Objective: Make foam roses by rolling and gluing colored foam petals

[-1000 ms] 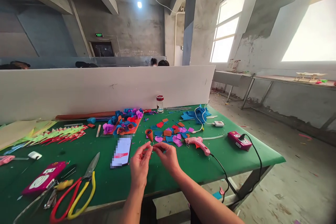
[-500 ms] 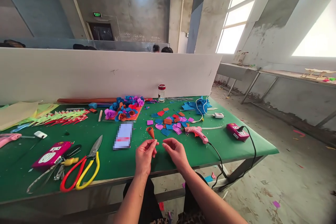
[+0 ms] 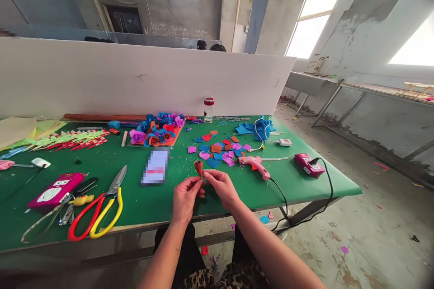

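Observation:
A small orange paper flower bud [image 3: 199, 168], rolled into a cone with a dark centre, points upward between my hands. My left hand [image 3: 186, 196] pinches it at its narrow lower end. Thumb and fingers of my right hand [image 3: 222, 187] are closed at the right side of the bud, near its base. Just beyond lie scattered paper pieces [image 3: 217, 148] in orange, blue, purple and red. A pink glue gun [image 3: 256, 165] rests to the right of my right hand. Finished paper flowers [image 3: 158, 128] sit in a cluster at the back left.
Scissors [image 3: 101, 210] with red and yellow handles, a magenta power strip [image 3: 57, 192] and a phone [image 3: 155, 166] lie to the left. Another magenta power strip [image 3: 309, 165] with a black cord is on the right. A jar [image 3: 209, 110] stands by the white partition [image 3: 152, 76].
My right hand has moved left and closed in beside the bud, where before it was apart. The bud has turned more upright in my left hand. The view has tilted down.

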A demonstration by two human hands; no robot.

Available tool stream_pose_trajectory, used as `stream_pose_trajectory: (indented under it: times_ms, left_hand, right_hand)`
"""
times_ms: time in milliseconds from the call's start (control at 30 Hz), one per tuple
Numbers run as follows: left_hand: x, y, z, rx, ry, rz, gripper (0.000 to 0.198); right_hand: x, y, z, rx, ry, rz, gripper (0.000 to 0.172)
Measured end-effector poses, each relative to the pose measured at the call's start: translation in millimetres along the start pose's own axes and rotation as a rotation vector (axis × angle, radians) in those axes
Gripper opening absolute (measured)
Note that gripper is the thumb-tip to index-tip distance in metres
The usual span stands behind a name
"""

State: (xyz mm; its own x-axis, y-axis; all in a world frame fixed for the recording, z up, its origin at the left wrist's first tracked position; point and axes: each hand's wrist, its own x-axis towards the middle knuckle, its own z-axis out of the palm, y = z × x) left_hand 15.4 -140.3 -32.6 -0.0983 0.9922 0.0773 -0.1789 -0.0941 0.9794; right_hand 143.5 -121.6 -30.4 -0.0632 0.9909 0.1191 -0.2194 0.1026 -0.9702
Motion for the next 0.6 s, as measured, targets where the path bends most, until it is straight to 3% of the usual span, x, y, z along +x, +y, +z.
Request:
stream_pose_trajectory:
  times_ms: [300, 433, 600]
  left_hand:
    - [1.2, -4.6, -1.5, 0.035, -0.014, 0.000, 0.031]
    - [1.4, -5.7, -0.9, 0.043, -0.023, 0.011, 0.031]
    - [-0.8, -5.4, 0.1, -0.017, 0.056, 0.036, 0.029]
  right_hand:
    - [4.8, 6.3, 4.8, -0.031, 0.073, -0.075, 0.024]
    - [3.6, 3.3, 4.7, -0.053, 0.038, -0.050, 0.030]
    - [-5.2, -10.4, -3.9, -0.064, -0.036, -0.119, 0.042]
